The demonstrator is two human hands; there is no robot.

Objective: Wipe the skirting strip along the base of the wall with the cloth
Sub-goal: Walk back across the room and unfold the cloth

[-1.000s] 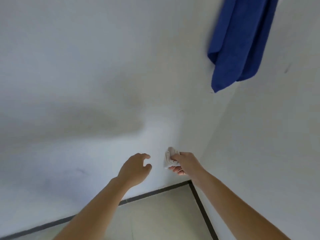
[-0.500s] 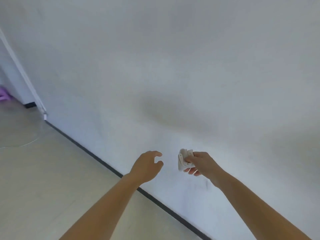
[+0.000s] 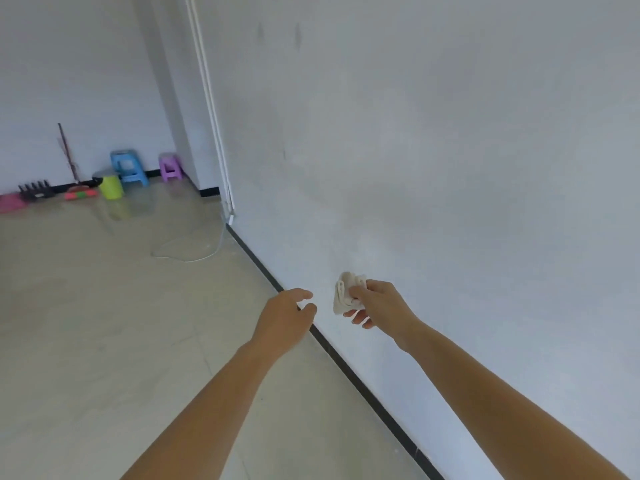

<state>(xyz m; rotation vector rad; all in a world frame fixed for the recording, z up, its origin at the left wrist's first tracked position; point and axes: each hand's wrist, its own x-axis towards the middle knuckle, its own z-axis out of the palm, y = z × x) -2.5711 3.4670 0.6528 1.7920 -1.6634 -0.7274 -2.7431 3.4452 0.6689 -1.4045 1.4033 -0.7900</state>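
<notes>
A thin black skirting strip [image 3: 360,381] runs along the foot of the white wall [image 3: 433,150], from the corner trim at mid-left down to the bottom edge. My right hand [image 3: 379,303] grips a small folded white cloth [image 3: 346,292], held in the air in front of the wall, well above the strip. My left hand [image 3: 285,317] hovers just left of the cloth with fingers curled and apart, holding nothing. It covers a short stretch of the strip.
Glossy beige tiled floor [image 3: 104,341] spreads to the left. A white cable [image 3: 194,252] loops on it near the vertical white conduit [image 3: 211,109]. At the far wall stand a blue stool [image 3: 128,168], a purple stool [image 3: 170,167], a green bin [image 3: 110,187] and a broom [image 3: 71,161].
The view has swung left, away from the corner with the blue towel, along the wall to the open room. Both hands keep their pose, the cloth still in my right hand.
</notes>
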